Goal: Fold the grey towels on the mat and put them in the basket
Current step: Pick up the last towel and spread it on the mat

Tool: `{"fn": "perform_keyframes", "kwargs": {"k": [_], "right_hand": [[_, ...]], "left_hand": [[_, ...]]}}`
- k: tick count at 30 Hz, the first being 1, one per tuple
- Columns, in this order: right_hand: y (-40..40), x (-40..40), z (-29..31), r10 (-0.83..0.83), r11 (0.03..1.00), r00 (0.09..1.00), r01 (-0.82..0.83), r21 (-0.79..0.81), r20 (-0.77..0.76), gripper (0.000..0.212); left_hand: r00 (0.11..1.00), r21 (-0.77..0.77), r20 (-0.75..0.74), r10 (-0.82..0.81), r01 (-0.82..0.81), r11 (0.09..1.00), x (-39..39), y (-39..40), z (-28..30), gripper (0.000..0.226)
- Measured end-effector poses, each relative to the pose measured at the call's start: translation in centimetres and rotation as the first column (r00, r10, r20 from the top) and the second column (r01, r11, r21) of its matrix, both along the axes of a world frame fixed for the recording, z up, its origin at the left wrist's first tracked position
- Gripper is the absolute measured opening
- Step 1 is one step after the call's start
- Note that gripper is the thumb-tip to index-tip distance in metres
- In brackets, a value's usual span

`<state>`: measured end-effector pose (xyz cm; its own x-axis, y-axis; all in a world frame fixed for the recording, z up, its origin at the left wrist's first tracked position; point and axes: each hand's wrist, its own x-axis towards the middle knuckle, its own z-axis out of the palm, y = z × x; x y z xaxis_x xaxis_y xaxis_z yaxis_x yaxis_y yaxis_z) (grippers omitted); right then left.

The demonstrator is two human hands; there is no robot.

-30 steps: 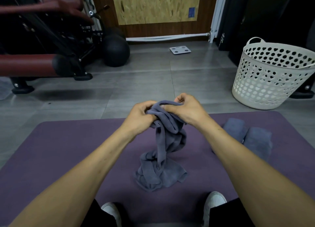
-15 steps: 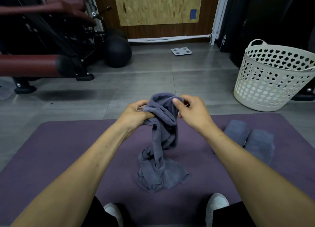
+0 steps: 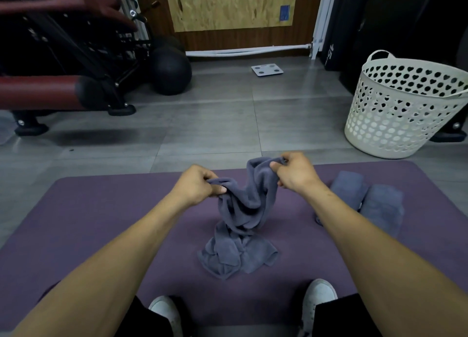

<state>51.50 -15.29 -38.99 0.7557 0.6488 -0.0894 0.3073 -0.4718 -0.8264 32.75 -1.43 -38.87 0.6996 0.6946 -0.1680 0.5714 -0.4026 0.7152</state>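
Grey floor tiles (image 3: 207,123) run back to a wood-panelled wall in the head camera's view, with a purple mat (image 3: 101,210) spread across the foreground. A person's two bare forearms reach out over the mat. Left hand (image 3: 196,188) and right hand (image 3: 295,173) each pinch a bunched edge of one grey towel (image 3: 240,217), fingers and thumb pressed together on the cloth, the right hand a little higher and farther out than the left. Between them the towel sags in loose twists, and its lower end lies crumpled on the mat near the person's white shoes (image 3: 320,298), which show at the bottom edge. Two folded towels (image 3: 367,205) lie side by side, touching, on the right part of the mat, just beyond the right forearm. A white perforated basket (image 3: 405,108) stands upright on the tiles off the mat's far right corner, well apart from the hands; what it holds cannot be made out. At left, a dark red padded bench (image 3: 50,91) sits beside a black ball (image 3: 171,74), and a small white scale (image 3: 267,69) lies on the floor near the wall.
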Motion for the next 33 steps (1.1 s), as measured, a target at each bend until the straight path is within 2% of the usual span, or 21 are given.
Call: {"fn": "perform_keyframes", "kwargs": {"k": [2, 4, 6, 9, 13, 15, 17, 19, 23, 26, 27, 30, 31, 33], "right_hand": [[0.2, -0.3, -0.2, -0.002, 0.999, 1.0, 0.002, 0.046, 0.002, 0.018], [0.2, -0.1, -0.4, -0.028, 0.996, 1.0, 0.027, 0.089, 0.009, 0.018], [-0.2, 0.4, -0.6, -0.058, 0.993, 0.998, 0.056, 0.108, 0.018, 0.022], [-1.4, 1.1, -0.9, -0.137, 0.986, 0.989, 0.131, 0.104, 0.049, 0.031], [-2.6, 2.1, -0.8, -0.279, 0.953, 0.96, 0.278, 0.118, -0.007, 0.031], [-3.6, 2.1, 0.0, -0.345, 0.92, 0.933, 0.357, 0.159, -0.101, 0.027], [-4.3, 2.7, 0.6, -0.412, 0.872, 0.893, 0.444, 0.209, -0.18, 0.019], [-5.0, 3.2, 2.7, -0.44, 0.831, 0.861, 0.498, 0.249, -0.253, 0.014], [-5.3, 3.6, 8.5, -0.453, 0.781, 0.862, 0.506, 0.366, -0.227, 0.014], [-5.8, 2.7, 14.2, -0.477, 0.682, 0.856, 0.503, 0.53, -0.199, 0.015], [-6.1, 2.5, 15.9, -0.485, 0.671, 0.858, 0.491, 0.556, -0.172, 0.017], [-7.5, 2.1, 20.1, -0.429, 0.774, 0.897, 0.425, 0.47, -0.105, 0.018], [-8.1, 1.8, 21.3, -0.406, 0.797, 0.908, 0.407, 0.446, -0.103, 0.017], [-9.6, 0.9, 23.4, -0.411, 0.773, 0.905, 0.409, 0.484, -0.109, 0.014]], "left_hand": [[0.997, 0.133, -0.075, -0.005, 0.015, 0.991, 0.1, -0.2, -0.2, 0.021], [0.996, 0.173, -0.068, 0.061, -0.048, 0.984, 0.2, 0.0, -0.5, 0.028], [0.984, 0.056, 0.057, 0.167, -0.17, 0.984, 0.2, 0.6, -1.0, 0.025], [0.923, -0.23, 0.237, 0.303, -0.25, 0.94, 0.0, 1.7, -1.4, 0.014], [0.89, -0.332, 0.172, 0.423, -0.351, 0.875, -1.3, 3.0, -1.9, 0.021], [0.817, -0.384, 0.234, 0.526, -0.42, 0.822, -2.1, 3.0, -0.9, 0.021], [0.677, -0.513, 0.334, 0.656, -0.453, 0.729, -2.3, 3.5, 0.1, 0.021], [0.553, -0.622, 0.41, 0.726, -0.412, 0.665, -2.4, 4.1, 2.6, 0.019], [0.493, -0.609, 0.512, 0.703, -0.369, 0.702, -2.2, 4.5, 8.7, 0.015], [0.358, -0.543, 0.655, 0.665, -0.39, 0.744, -2.2, 4.0, 14.2, 0.005], [0.353, -0.497, 0.695, 0.626, -0.393, 0.773, -2.3, 3.9, 15.8, 0.005], [0.551, -0.28, 0.691, 0.468, -0.393, 0.876, -3.1, 3.1, 19.6, 0.008], [0.55, -0.262, 0.7, 0.456, -0.396, 0.88, -3.5, 2.9, 20.7, 0.01], [0.436, -0.317, 0.761, 0.481, -0.397, 0.861, -4.4, 2.3, 23.0, 0.012]]}}
